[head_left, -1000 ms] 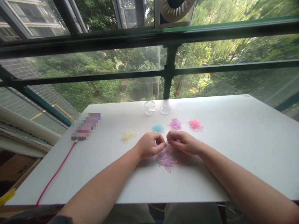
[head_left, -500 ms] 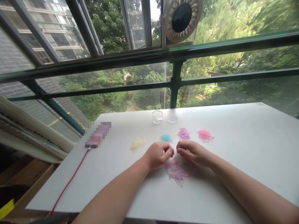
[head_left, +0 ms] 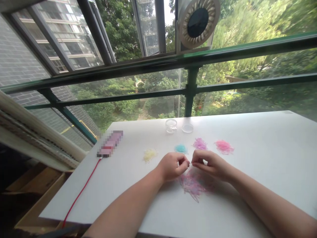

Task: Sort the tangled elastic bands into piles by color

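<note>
Over the white table, my left hand (head_left: 174, 167) and my right hand (head_left: 211, 165) are both closed in a pinch, fingertips almost meeting. Whatever lies between the fingertips is too small to make out. Just below them spreads a loose pile of mixed pink, purple and bluish thin strands (head_left: 194, 189), partly shaded by the hands. Beyond the hands are small single-colour heaps of similar strands: a yellow heap (head_left: 149, 154), a teal heap (head_left: 181, 148), a purple heap (head_left: 200, 143) and a pink heap (head_left: 224, 147).
A clear round container (head_left: 171, 127) and a clear round lid or dish (head_left: 187, 128) stand near the table's far edge. At the left lies a blurred-out flat device (head_left: 110, 143) with a red cable (head_left: 81, 195). Green railings (head_left: 123, 98) and a round fan (head_left: 198, 23) are behind.
The whole view has shifted, so everything appears slightly farther right. My right thumb and forefinger show a wider gap behind their pinched tips. The heaps look the same.
</note>
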The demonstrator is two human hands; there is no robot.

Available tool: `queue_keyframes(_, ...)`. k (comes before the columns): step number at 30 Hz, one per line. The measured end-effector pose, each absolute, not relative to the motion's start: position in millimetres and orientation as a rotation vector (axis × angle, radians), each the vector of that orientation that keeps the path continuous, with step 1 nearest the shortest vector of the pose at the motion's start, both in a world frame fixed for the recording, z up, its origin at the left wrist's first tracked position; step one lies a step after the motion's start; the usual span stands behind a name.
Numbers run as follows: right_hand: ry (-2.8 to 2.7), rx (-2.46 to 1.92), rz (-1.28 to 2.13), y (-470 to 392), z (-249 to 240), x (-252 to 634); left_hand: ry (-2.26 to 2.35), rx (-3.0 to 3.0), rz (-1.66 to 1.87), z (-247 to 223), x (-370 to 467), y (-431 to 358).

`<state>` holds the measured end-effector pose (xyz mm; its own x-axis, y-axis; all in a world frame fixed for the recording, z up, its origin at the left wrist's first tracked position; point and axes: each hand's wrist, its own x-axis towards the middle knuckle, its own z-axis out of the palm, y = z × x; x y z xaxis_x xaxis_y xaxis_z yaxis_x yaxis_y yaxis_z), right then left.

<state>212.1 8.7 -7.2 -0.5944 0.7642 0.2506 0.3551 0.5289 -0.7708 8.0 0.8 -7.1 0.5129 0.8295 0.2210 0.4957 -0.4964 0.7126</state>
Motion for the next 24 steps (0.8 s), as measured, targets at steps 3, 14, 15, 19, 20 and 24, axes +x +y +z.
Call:
queue_keyframes(3, -2.158, -0.856, 0.895, 8.1, -5.7, 211.8, 1.07, 2.187, 0.756, -6.8, 8.0, 0.4)
queue_keyframes(14, -2.105, -0.81, 0.872, 6.0, -4.4, 209.6, 1.04, 2.159, 0.73, -5.3, 7.8, 0.3)
queue_keyframes(15, -2.104, -0.81, 0.876, 6.0, -4.6, 209.5, 1.04, 2.158, 0.734, -5.7, 7.8, 0.2)
queue_keyframes(19, -2.103, -0.806, 0.9, 5.7, -4.6, 209.1, 1.039, 2.156, 0.736, -7.4, 7.8, 0.1)
queue_keyframes(20, -2.105, -0.808, 0.907, 5.5, -4.3, 209.0, 1.037, 2.152, 0.734, -7.6, 7.7, 0.0)
queue_keyframes(24, -2.12, -0.835, 0.926, 4.9, -2.0, 208.9, 1.025, 2.132, 0.746, -6.3, 7.7, -0.5)
